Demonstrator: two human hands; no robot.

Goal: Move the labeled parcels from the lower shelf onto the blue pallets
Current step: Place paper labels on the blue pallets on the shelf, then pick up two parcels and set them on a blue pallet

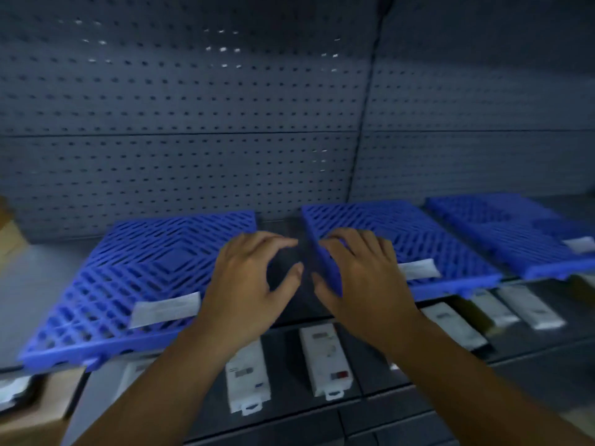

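Three blue slatted pallets lie side by side on the upper shelf: left pallet (128, 272), middle pallet (425, 233), right pallet (515, 230). Each carries a white label strip near its front. Several white labeled parcels lie on the lower shelf, among them one parcel (246, 378), a second (326, 358) and a third (528, 305). My left hand (248, 284) and my right hand (360, 275) hover over the dark gap between the left and middle pallets. Their fingers are spread and loosely bent, with nothing plainly held. The picture is blurred by motion.
A grey perforated back panel (193, 123) rises behind the pallets. A cardboard box (35, 413) stands at the lower left, and another brown box (9, 233) shows at the far left edge. The lower shelf's front lip (418, 413) runs below the parcels.
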